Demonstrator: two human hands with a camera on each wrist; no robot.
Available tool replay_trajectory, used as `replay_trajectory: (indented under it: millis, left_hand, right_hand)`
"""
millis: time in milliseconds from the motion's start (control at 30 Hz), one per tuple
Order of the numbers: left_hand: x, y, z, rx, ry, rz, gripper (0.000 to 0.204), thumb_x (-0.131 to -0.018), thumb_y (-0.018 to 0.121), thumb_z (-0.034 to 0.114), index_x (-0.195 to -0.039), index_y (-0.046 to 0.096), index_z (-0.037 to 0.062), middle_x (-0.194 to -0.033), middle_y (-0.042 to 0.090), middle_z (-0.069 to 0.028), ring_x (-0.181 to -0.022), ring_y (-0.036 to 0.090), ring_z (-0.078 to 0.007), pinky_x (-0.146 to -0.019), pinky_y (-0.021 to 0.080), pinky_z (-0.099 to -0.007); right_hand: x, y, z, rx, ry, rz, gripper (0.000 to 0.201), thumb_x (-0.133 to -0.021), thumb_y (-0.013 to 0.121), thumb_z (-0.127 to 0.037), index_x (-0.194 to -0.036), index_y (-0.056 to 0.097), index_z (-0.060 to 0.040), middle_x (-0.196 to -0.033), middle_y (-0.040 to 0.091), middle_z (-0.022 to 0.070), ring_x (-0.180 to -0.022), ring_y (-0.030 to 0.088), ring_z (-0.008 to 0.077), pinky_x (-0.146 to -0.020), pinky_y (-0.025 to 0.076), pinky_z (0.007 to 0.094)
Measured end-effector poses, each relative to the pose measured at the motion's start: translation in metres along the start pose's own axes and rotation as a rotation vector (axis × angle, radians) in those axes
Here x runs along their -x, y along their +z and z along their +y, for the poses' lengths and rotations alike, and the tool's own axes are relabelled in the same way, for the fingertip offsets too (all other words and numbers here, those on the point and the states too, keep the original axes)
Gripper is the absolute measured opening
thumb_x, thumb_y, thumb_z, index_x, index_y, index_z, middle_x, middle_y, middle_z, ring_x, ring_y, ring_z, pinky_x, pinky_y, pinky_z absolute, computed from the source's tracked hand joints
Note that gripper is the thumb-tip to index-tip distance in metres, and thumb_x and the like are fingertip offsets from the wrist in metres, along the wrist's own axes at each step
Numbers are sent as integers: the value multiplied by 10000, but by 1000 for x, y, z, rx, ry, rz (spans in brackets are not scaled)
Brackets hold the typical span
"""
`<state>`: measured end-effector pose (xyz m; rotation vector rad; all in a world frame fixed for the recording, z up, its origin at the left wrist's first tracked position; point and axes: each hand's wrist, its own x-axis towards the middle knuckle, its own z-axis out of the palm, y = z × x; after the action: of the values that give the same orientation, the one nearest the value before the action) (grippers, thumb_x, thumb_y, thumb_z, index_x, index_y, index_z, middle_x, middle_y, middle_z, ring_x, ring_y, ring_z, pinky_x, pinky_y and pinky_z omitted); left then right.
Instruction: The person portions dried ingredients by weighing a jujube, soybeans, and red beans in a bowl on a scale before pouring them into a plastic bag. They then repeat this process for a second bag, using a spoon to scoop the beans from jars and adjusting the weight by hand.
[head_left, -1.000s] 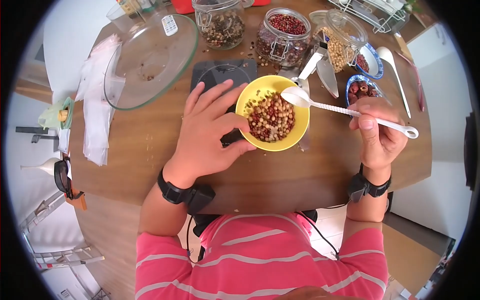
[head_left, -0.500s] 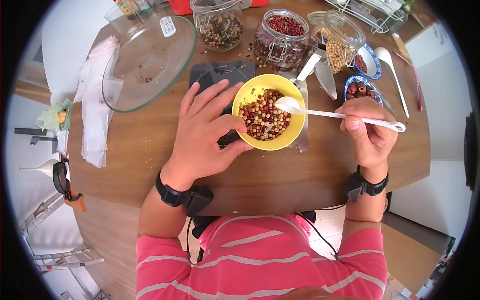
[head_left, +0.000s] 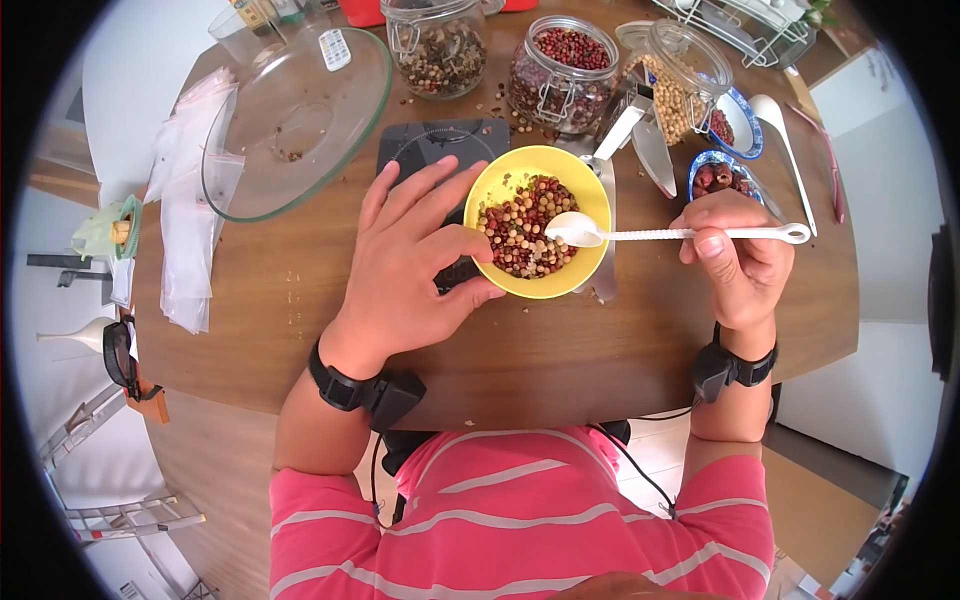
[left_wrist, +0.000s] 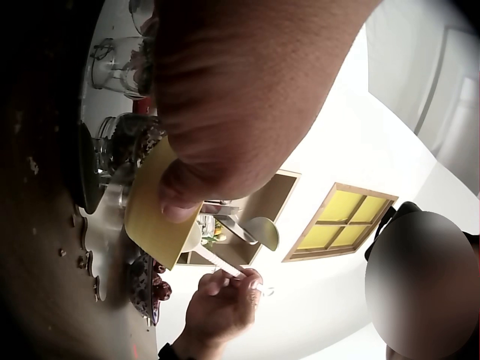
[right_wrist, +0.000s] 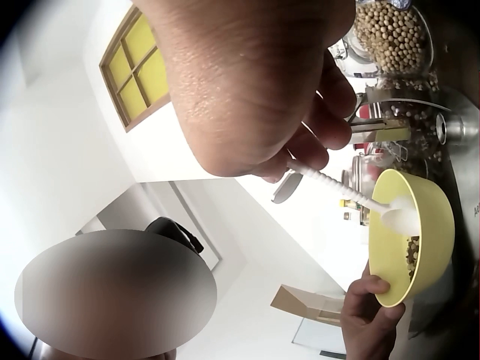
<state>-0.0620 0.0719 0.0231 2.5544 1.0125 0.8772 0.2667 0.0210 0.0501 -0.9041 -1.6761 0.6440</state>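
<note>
A yellow bowl (head_left: pixel 591 268) holds a mix of red and pale beans with small dark bits. My left hand (head_left: pixel 410 255) pinches its near-left rim between thumb and index finger, the other fingers spread over a black kitchen scale (head_left: pixel 430 146). In the right wrist view the bowl (right_wrist: pixel 439 232) stands tilted in the picture with the left thumb at its rim. My right hand (head_left: pixel 738 262) pinches the twisted handle of a white plastic spoon (head_left: pixel 650 235). The spoon's bowl end lies over the beans, inside the yellow rim.
Behind stand glass jars of dark mixed grains (head_left: pixel 436 62), red beans (head_left: pixel 565 75) and pale beans (head_left: pixel 672 100). A blue-patterned bowl (head_left: pixel 716 158) of dried red fruit sits right, near another white spoon (head_left: pixel 790 150). Left lie a glass lid (head_left: pixel 330 160) and plastic bags (head_left: pixel 188 250).
The white spoon has moved left and lower, from the bowl's upper right rim to over the beans, the right hand shifting left with it. The left hand keeps its hold.
</note>
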Motion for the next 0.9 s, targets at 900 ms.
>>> replay_trajectory:
  millis: [900]
  left_hand:
    - [1, 3, -2, 30, 0, 0, 352, -651, 944, 309, -866, 704, 167, -1470, 640, -98, -1449, 491, -360, -1235, 248, -592]
  right_hand:
    - [0, 5, 13, -171, 174, -14, 109, -1029, 670, -84, -1049, 669, 24, -932, 715, 108, -671, 602, 101, -601, 484, 238]
